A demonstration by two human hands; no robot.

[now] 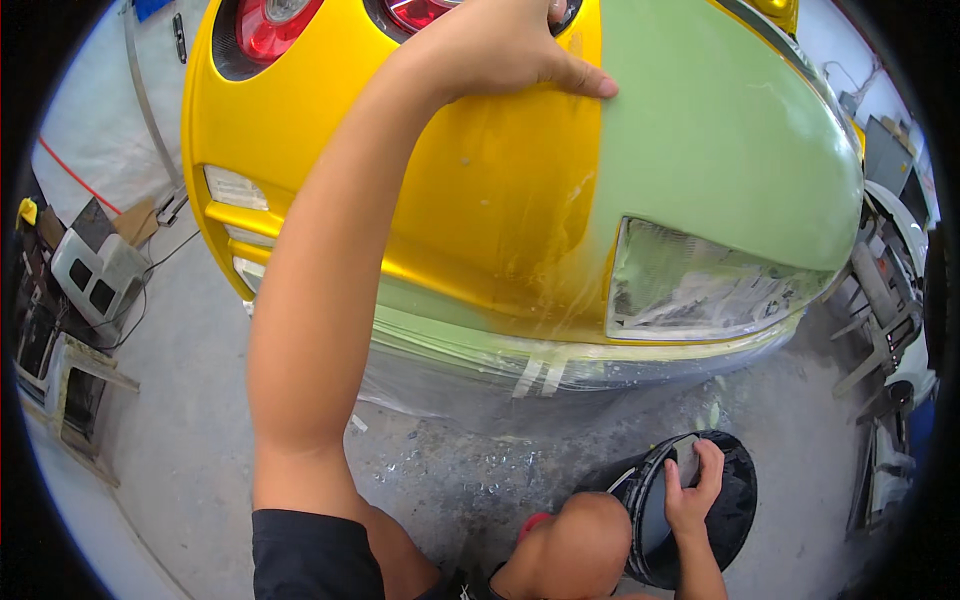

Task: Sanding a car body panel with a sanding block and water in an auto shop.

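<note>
The rear of a yellow car body (pixel 480 200) fills the upper middle, its right part coated pale green (pixel 720 130). My left hand (pixel 505 50) rests against the bodywork beside a round red tail light (pixel 420 12), thumb stretched out onto the yellow-green border; the frame's top edge partly cuts off its other fingers. My right hand (pixel 698 488) is over a black bucket (pixel 740 480) on the floor, its fingers closed on a small grey flat pad (pixel 686 458). Greyish liquid shows inside the bucket. A masked rectangular recess (pixel 700 285) lies in the green area.
Plastic sheeting (pixel 450 400) hangs below the taped lower edge. The concrete floor (pixel 200 400) is wet near my knee (pixel 590 540). A white panel (pixel 95 275) and a stool-like stand (pixel 90 390) are at left; car parts on stands (pixel 880 330) line the right.
</note>
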